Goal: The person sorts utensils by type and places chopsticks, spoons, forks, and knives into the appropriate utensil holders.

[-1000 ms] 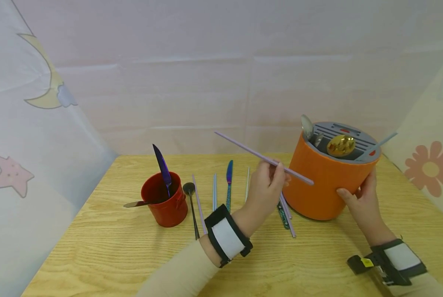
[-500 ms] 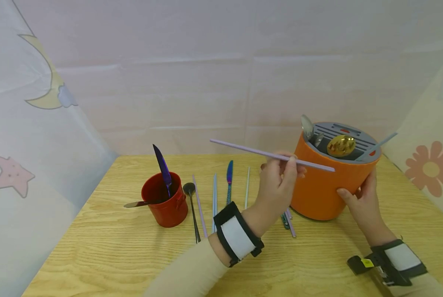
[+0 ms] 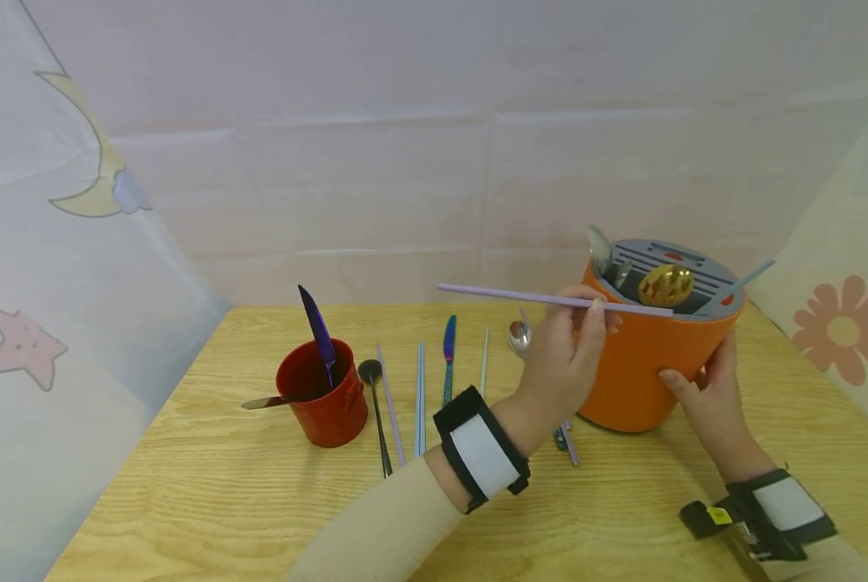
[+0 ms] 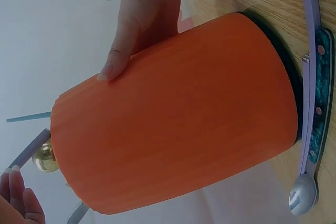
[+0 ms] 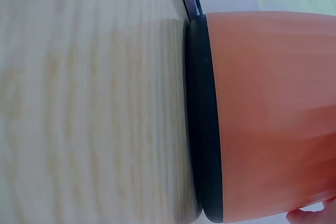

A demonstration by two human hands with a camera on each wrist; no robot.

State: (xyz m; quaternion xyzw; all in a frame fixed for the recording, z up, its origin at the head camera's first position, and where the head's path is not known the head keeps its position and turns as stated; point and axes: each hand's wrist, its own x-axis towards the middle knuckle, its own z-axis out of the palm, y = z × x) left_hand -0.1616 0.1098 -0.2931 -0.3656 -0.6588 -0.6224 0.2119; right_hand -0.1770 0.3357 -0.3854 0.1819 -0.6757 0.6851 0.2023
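My left hand (image 3: 561,360) pinches a purple chopstick (image 3: 492,293) near its middle. The chopstick lies almost level, its right end in front of the front rim of an orange cutlery holder (image 3: 630,364); whether they touch I cannot tell. My right hand (image 3: 710,400) grips the holder's right side, thumb (image 4: 118,56) on the front and the other fingers mostly hidden behind. A grey slotted lid tops the holder. Out of it stick a gold spoon (image 3: 665,284), silver spoons (image 3: 600,249) and a pale blue chopstick (image 3: 743,284).
A red cup (image 3: 328,412) with a purple knife (image 3: 318,323) stands left. Between cup and holder lie a black spoon (image 3: 377,412), blue chopsticks (image 3: 420,396), a knife (image 3: 449,347), a pale stick (image 3: 485,364) and a silver spoon (image 3: 519,338). A teal handle (image 4: 320,93) lies beside the holder.
My left hand has moved right and up, bringing the chopstick's right end to the holder's rim. The chopstick has turned nearly level. The right hand and holder stay in place.
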